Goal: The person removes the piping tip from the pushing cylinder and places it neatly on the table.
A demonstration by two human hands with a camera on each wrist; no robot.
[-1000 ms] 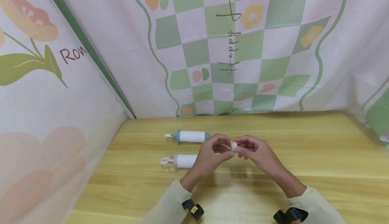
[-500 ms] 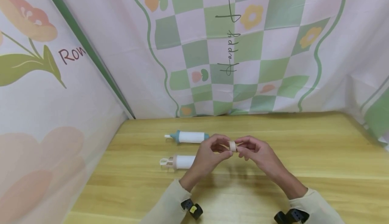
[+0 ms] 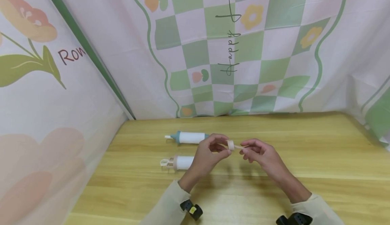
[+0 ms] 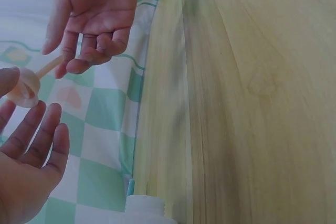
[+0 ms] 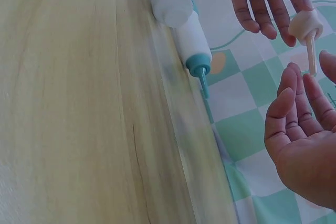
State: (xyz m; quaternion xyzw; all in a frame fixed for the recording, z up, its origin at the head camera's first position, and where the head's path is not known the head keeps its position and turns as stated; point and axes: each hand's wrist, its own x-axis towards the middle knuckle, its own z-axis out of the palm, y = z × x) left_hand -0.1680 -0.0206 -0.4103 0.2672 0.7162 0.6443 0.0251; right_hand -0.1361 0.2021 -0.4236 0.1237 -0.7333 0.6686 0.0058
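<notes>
My left hand [image 3: 210,152] pinches a small beige cap [image 3: 230,145] by its rim. A thin beige stem [image 4: 48,67] sticks out of the cap toward the right. The fingers of my right hand [image 3: 262,155] are at the stem's free end, lightly bent. In the right wrist view [image 5: 313,56] the stem tip meets the index fingertip, with the thumb apart. On the table beside my left hand lie two white bottles: one with blue ends [image 3: 192,137], the other with a beige collar [image 3: 184,163]. My left hand hides the second bottle's right end in the head view.
Under everything is a wooden table [image 3: 323,160]. A green-and-white checked cloth [image 3: 246,48] hangs behind it, and a floral cloth [image 3: 61,116] hangs on the left. In the left wrist view a white ridged bottle neck [image 4: 144,205] shows at the bottom edge.
My right hand has drawn back slightly to the right from the cap, and the stem between the hands now shows. My left hand has shifted a little left with the cap; the bottles stay put.
</notes>
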